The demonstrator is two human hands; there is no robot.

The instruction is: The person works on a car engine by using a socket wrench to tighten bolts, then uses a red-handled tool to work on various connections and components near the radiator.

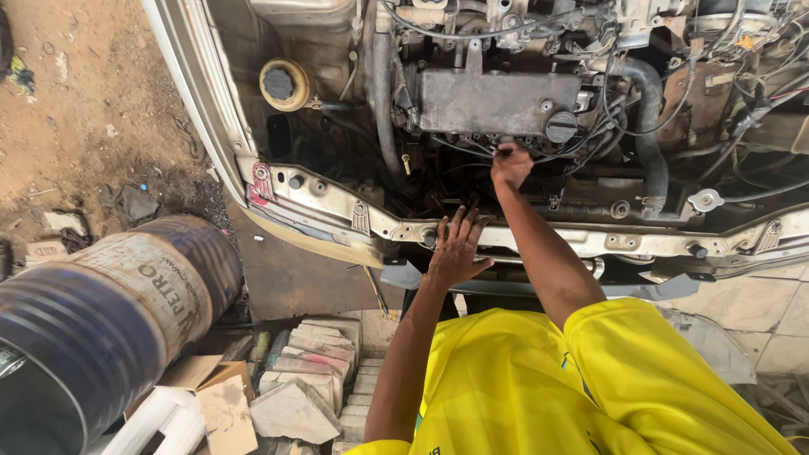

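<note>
Yellow shirt (522, 388), right hand (511, 164) below valve cover (497, 101)

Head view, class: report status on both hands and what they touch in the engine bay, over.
Left hand open, flat on the front crossmember. Right hand closed, reaching below the valve cover; what it holds, cannot tell. Hoses and cables crowd that spot.
</note>
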